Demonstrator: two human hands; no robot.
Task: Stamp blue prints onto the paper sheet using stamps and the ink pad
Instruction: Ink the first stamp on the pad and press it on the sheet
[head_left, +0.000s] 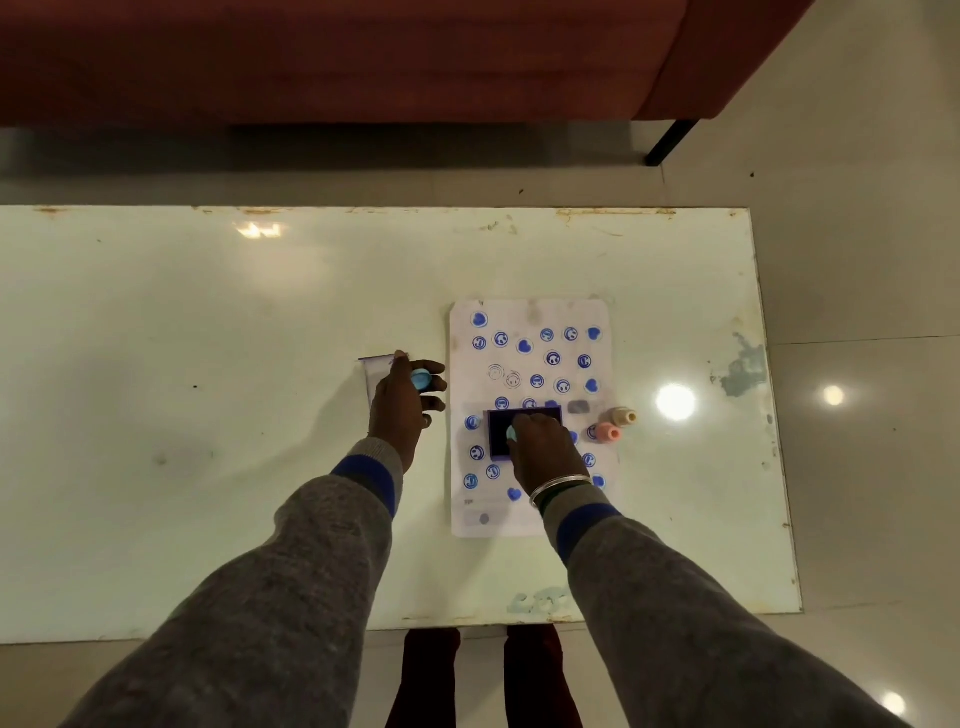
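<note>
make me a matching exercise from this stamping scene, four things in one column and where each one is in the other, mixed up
Things:
1. ink pad
2. blue stamp
3. pink stamp
4. bangle

Places:
A. lying at the right edge of the paper sheet
B. in the left hand
C. on the right wrist
D. on the paper sheet, under the right hand

Pairs: 1-D, 2-B, 3-A, 4-C

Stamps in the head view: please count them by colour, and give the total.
Light blue: 2, one blue stamp in the left hand, one pale blue stamp pressed on the ink pad by the right hand
Pink: 1, the pink stamp
Beige: 1, the beige stamp
Total: 4
</note>
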